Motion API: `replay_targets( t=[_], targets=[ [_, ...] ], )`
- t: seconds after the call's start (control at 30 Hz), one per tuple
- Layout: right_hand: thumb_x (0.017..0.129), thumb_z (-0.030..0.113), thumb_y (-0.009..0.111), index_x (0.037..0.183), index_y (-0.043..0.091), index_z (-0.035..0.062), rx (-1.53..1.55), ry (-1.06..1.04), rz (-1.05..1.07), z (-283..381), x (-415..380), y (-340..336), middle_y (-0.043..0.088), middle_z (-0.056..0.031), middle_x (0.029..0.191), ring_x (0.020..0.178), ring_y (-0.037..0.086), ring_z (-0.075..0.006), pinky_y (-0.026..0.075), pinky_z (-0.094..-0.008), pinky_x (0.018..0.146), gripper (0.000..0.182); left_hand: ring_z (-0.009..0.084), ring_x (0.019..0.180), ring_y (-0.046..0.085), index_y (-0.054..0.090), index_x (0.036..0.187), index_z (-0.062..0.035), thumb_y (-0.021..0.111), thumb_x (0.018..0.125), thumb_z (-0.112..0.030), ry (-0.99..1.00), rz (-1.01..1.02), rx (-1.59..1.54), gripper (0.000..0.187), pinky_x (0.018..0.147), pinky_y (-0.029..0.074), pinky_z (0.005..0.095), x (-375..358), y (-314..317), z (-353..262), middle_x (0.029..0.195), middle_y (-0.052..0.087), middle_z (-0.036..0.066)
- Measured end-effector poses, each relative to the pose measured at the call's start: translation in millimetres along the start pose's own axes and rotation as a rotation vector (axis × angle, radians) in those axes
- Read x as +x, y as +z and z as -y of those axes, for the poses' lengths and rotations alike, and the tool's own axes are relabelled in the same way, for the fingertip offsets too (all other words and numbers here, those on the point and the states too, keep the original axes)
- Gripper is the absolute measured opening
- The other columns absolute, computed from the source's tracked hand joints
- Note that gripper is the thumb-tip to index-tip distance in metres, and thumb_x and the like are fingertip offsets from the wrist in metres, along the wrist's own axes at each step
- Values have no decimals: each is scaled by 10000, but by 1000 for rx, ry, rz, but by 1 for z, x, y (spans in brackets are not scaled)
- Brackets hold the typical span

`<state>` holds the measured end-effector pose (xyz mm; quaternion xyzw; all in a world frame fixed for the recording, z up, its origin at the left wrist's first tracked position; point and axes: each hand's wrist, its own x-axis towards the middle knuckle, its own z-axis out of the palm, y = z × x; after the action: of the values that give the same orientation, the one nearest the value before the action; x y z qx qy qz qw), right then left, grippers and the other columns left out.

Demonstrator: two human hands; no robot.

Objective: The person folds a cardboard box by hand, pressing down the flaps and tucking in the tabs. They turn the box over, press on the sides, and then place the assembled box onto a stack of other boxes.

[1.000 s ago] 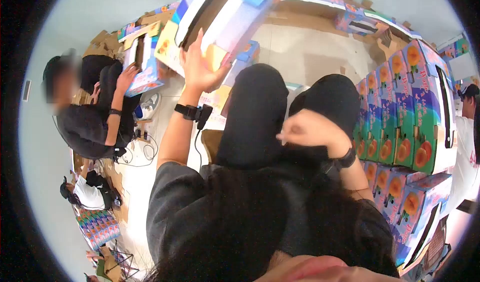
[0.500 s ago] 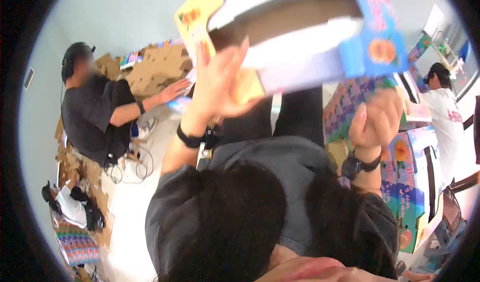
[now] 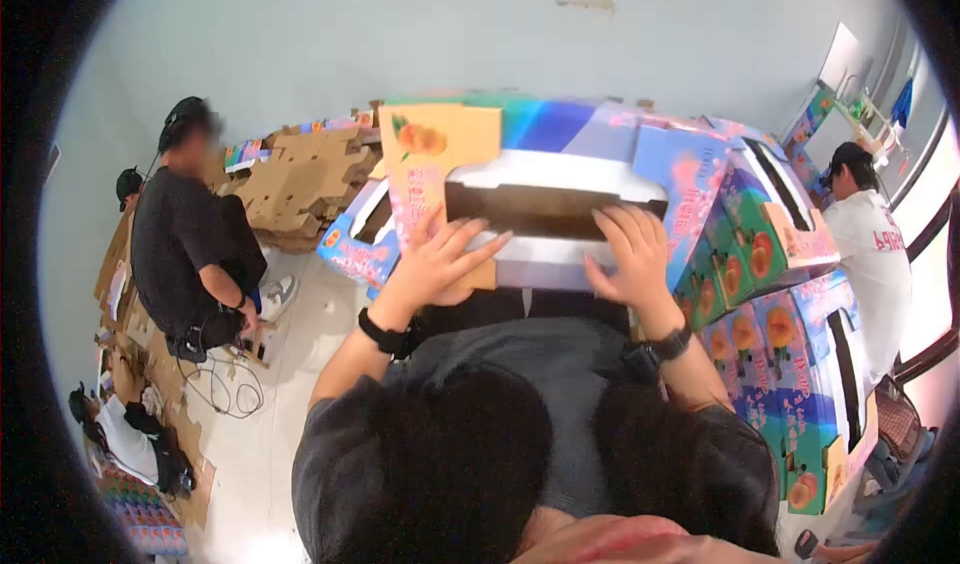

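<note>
A colourful printed fruit box (image 3: 560,199) with peach pictures sits in front of me at chest height, its long side slot facing me. My left hand (image 3: 440,261) lies with spread fingers on the box's near left side, just under an orange flap (image 3: 440,144). My right hand (image 3: 630,254) presses flat on the near right side by the slot's end. Both wrists wear black bands. My dark hair and grey shirt fill the lower view.
A stack of the same printed boxes (image 3: 800,364) rises at my right. One person in black (image 3: 185,244) stands at left beside flat cardboard sheets (image 3: 300,174). Another in white (image 3: 875,254) stands at far right. A third person (image 3: 120,434) sits low at left.
The box has come down from overhead and now rests level before me. Both hands moved onto its near side. The person in black has stood up.
</note>
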<state>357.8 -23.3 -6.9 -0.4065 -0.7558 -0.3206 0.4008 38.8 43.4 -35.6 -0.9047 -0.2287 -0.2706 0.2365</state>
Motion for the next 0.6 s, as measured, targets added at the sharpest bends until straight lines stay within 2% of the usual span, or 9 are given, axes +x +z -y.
replay_targets(
  t=[0.03,0.1,0.17,0.23,0.33,0.43,0.47,0.57,0.6],
  targets=[
    [786,320,754,1011,679,70,-49,2,55,-3,-6,10,656,-89,965,965,624,-291,449,-441,904,344,190,1200,601,481,1534,-296,811,538,-280,-20,21,-48,1049,1234,193,555,3,-3,-2,1305,595,21],
    [793,334,751,807,636,87,-1,30,90,-13,-15,17,552,-71,792,769,547,-282,403,-414,757,273,195,1201,600,466,1546,-293,817,542,-289,-35,26,-37,1064,1235,184,550,13,-5,-4,1286,594,34],
    [802,328,747,791,624,88,28,46,83,-13,-10,19,541,-75,747,731,537,-280,389,-413,725,269,228,1239,580,458,1556,-264,845,611,-363,-82,135,-82,1026,1229,167,561,21,-12,-2,1313,586,74],
    [807,328,746,780,620,88,12,65,77,-13,-5,22,542,-78,727,726,543,-279,385,-409,714,273,282,1283,550,506,1520,-217,864,645,-480,-128,47,-206,981,1204,181,604,31,-14,-3,1423,541,75],
    [812,328,745,769,618,85,13,89,84,-20,-2,29,545,-86,710,718,549,-282,383,-405,704,278,304,1315,537,527,1494,-177,834,720,-516,-47,-64,-188,899,1189,241,582,47,-20,-12,1433,545,92],
    [818,324,748,760,616,74,39,101,93,-24,3,32,562,-92,708,710,552,-283,386,-401,701,289,315,1325,540,562,1450,-143,785,791,-491,-6,-136,-256,778,1164,320,514,63,3,-16,1398,572,112],
    [820,323,748,758,615,72,46,100,90,-27,2,33,565,-92,708,709,552,-283,387,-401,701,291,314,1272,566,575,1420,-107,748,844,-465,-121,-165,-328,700,1086,400,456,73,10,-20,1327,608,131],
    [835,318,743,756,621,65,57,111,87,-27,4,34,574,-97,701,703,558,-287,393,-404,702,292,303,1127,611,633,1319,-80,746,855,-431,-248,-183,-294,593,977,437,434,81,21,-26,1201,650,122],
    [838,321,741,756,623,65,54,113,92,-28,4,34,574,-98,699,702,560,-289,394,-405,702,293,290,952,608,686,1144,-65,739,862,-413,-259,-187,-228,452,855,437,421,86,26,-23,1029,660,100]
  ],
)
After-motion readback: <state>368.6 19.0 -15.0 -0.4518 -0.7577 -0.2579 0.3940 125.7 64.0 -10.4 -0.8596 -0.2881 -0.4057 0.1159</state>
